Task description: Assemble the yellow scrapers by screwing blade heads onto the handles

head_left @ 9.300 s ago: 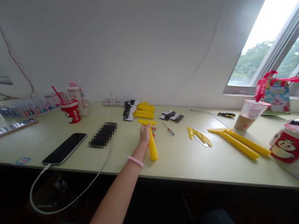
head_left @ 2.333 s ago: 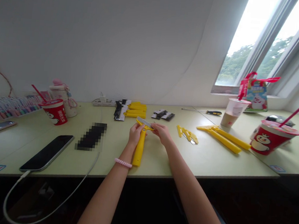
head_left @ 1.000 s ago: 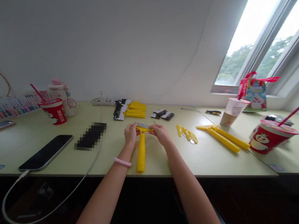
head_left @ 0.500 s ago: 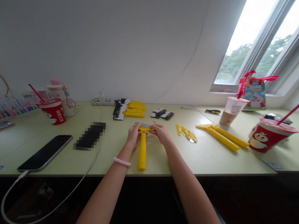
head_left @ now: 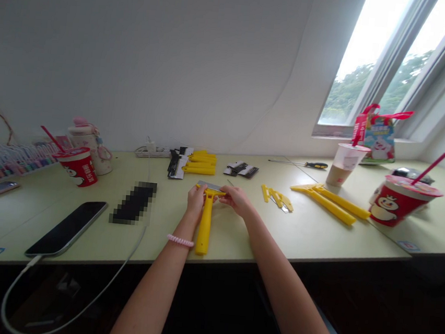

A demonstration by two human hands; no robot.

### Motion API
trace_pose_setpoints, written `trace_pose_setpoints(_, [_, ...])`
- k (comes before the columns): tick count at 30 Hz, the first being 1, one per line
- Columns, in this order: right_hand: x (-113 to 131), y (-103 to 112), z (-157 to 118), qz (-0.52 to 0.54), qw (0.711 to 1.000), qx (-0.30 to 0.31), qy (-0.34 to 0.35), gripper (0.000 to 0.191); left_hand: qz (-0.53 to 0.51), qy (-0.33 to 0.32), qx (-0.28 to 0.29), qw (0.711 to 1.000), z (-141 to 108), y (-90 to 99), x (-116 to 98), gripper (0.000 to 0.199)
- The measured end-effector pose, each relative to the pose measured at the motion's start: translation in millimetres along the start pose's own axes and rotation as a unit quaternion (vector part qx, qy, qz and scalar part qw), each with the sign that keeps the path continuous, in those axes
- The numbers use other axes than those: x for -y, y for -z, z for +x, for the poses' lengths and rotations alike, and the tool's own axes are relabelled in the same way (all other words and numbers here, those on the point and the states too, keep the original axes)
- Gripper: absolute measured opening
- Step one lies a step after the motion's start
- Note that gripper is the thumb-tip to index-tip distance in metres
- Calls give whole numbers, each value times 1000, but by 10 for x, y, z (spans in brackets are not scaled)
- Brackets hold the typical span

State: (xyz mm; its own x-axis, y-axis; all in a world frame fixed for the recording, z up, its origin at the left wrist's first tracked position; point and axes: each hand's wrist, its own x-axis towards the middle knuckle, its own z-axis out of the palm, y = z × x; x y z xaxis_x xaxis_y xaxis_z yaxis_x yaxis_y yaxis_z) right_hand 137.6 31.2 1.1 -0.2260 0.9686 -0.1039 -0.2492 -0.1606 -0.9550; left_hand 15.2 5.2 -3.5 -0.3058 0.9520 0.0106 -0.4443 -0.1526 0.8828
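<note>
Yellow plastic scraper [head_left: 204, 223] sits in both your hands, mid-desk, handle pointing back toward you, head away. Left hand [head_left: 196, 201] has its fingers closed round the left side of the head. Right hand [head_left: 236, 200] comes in from the right, fingertips [head_left: 228, 194] pinching the head's right end. Steel blade [head_left: 209, 186] runs along the head's far edge, between your hands. Can't tell whether the handle touches the desk [head_left: 279, 235]. Pink coil bracelet [head_left: 179, 240] on your left wrist. To your left: pixelated dark object [head_left: 134, 203], then phone [head_left: 66, 228] on its white charging cable [head_left: 118, 267]. Ahead: stack of yellow handles [head_left: 201, 164] just beside black-and-white packets [head_left: 179, 164]. To your right: small yellow parts [head_left: 276, 198], two yellow scraper handles [head_left: 329, 204], screwdriver [head_left: 317, 165] near the wall, plastic cup of milk tea [head_left: 344, 165], red cup [head_left: 403, 203] with pink straw.
</note>
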Motion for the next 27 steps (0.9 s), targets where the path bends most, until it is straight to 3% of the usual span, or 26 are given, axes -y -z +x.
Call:
trace_pose_setpoints(3, [-32, 20, 33, -82, 996, -7, 27, 9, 8, -5, -6, 1000, 36, 13, 13, 10])
trace_pose_setpoints(7, [-64, 50, 78, -105, 993, -10, 46, 8, 16, -6, -6, 1000, 62, 28, 35, 11])
trace_pose_setpoints(15, [-80, 28, 100, -120, 993, -6, -2, 16, 15, -10, -6, 1000, 63, 37, 45, 12])
trace_pose_setpoints(18, [-49, 119, 100, -203, 975, -59, 71, 27, 17, -9, -8, 1000, 66, 46, 52, 12])
trace_pose_setpoints(20, [4, 287, 91, -309, 927, -143, 160, 27, 21, -6, -11, 1000, 73, 51, 61, 11])
trace_pose_setpoints(23, [127, 678, 37, -455, 809, -300, 219, 26, 29, -10, -8, 999, 86, 57, 78, 12])
trace_pose_setpoints(25, [213, 956, -31, -538, 723, -381, 209, 31, 35, -12, -8, 999, 91, 57, 84, 12])
trace_pose_setpoints(27, [277, 1179, -106, -606, 660, -417, 156, 38, 41, -10, -13, 999, 88, 53, 83, 12])
